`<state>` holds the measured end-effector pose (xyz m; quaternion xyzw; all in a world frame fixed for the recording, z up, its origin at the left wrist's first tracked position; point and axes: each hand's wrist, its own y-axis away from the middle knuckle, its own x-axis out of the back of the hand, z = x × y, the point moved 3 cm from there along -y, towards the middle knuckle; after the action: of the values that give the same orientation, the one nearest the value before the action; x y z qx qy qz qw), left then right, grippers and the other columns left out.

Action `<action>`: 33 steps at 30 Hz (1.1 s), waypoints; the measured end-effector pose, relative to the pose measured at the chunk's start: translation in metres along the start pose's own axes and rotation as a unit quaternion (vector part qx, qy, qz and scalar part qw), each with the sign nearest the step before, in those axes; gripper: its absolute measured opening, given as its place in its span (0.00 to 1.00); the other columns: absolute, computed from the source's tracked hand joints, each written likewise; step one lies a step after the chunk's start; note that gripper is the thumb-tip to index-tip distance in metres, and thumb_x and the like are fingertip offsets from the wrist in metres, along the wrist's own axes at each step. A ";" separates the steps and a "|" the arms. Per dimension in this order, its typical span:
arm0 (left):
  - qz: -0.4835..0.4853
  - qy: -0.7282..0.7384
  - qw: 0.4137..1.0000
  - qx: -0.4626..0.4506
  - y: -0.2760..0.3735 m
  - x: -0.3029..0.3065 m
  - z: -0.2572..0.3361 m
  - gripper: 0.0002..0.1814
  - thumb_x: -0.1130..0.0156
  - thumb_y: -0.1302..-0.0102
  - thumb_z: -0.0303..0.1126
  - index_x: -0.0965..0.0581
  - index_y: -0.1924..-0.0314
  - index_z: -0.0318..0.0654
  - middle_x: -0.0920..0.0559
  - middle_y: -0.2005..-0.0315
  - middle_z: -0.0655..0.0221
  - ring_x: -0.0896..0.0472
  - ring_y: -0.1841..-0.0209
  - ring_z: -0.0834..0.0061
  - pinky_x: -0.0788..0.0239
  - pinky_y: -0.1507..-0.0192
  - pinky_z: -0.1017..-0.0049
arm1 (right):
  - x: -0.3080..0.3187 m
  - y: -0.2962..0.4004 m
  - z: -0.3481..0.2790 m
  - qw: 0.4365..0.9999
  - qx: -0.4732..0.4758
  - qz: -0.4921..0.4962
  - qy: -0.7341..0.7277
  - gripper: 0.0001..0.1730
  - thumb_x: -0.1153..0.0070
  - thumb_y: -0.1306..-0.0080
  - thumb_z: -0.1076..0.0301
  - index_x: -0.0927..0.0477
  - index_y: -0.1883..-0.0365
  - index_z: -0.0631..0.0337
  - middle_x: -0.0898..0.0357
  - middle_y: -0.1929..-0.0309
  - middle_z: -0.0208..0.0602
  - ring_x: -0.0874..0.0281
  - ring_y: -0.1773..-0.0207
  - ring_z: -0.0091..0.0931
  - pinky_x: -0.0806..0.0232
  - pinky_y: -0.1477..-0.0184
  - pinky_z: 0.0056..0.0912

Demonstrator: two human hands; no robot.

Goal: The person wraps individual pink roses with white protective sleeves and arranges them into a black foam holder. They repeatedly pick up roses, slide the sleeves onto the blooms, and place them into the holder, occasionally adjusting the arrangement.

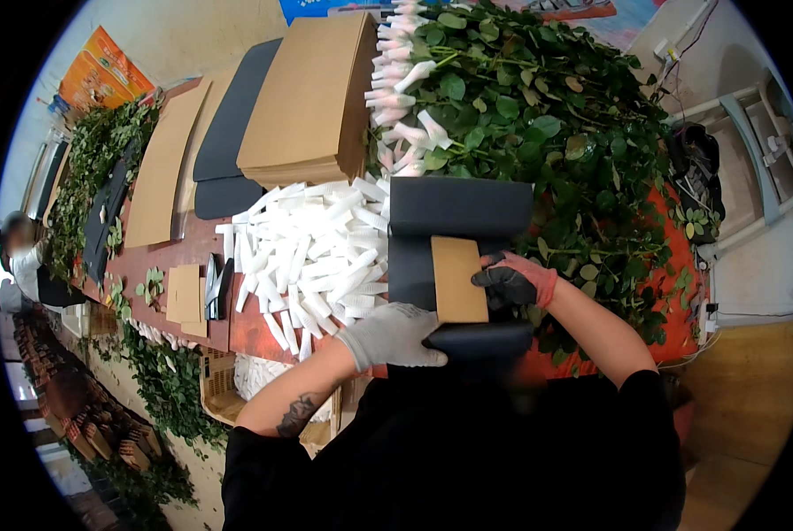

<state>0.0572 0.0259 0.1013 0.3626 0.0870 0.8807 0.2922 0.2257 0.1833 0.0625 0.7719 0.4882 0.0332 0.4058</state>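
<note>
A black sheet [461, 207] lies before me on the red tabletop, its far part creased across. On its middle rests a small rectangular brown cardboard piece [461, 282]. My right hand [516, 280], in a black and pink glove, pinches the right edge of that cardboard. My left hand [396, 337] wears a pale grey glove and grips the sheet's near edge, which curls upward. Left of the sheet is a heap of white mesh sleeves [316, 245]. Beyond it, roses [403, 99] with sleeved heads and leafy stems lie piled up.
A thick stack of brown cardboard sheets [303, 93] stands behind the sleeves, beside black sheets [233, 113]. A stapler [218, 285] lies near small cardboard pieces [184, 295] on the left. Below the table edge sits a plastic crate [218, 385]. Another person [28, 265] is at far left.
</note>
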 end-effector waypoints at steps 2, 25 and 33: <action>0.003 0.039 0.999 0.021 0.005 0.001 -0.007 0.28 0.47 0.33 0.56 0.22 0.49 0.37 0.17 0.58 0.56 0.19 0.51 0.58 0.31 0.47 0.62 | 0.013 -0.017 0.016 0.999 0.007 0.004 -0.048 0.13 0.38 0.37 0.70 0.19 0.56 0.66 0.17 0.67 0.30 0.18 0.69 0.22 0.25 0.69 0.26; 0.110 0.009 0.990 0.091 0.003 -0.011 -0.011 0.39 0.30 0.47 0.46 0.29 0.38 0.36 0.43 0.32 0.38 0.46 0.29 0.35 0.46 0.30 0.51 | -0.014 -0.039 0.009 0.936 0.064 0.152 0.312 0.13 0.40 0.37 0.65 0.19 0.67 0.69 0.19 0.77 0.35 0.20 0.75 0.23 0.27 0.69 0.28; 0.071 -0.163 0.980 0.085 0.003 -0.005 -0.002 0.36 0.37 0.42 0.56 0.24 0.43 0.35 0.31 0.36 0.47 0.41 0.28 0.51 0.48 0.29 0.57 | -0.020 -0.046 0.006 0.969 -0.039 0.123 0.211 0.12 0.40 0.36 0.66 0.23 0.72 0.68 0.24 0.77 0.32 0.23 0.77 0.21 0.26 0.77 0.29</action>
<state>0.0573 0.0209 0.0980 0.5299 0.0867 0.8177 0.2075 0.1848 0.1732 0.0347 0.7852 0.4628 0.2636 0.3161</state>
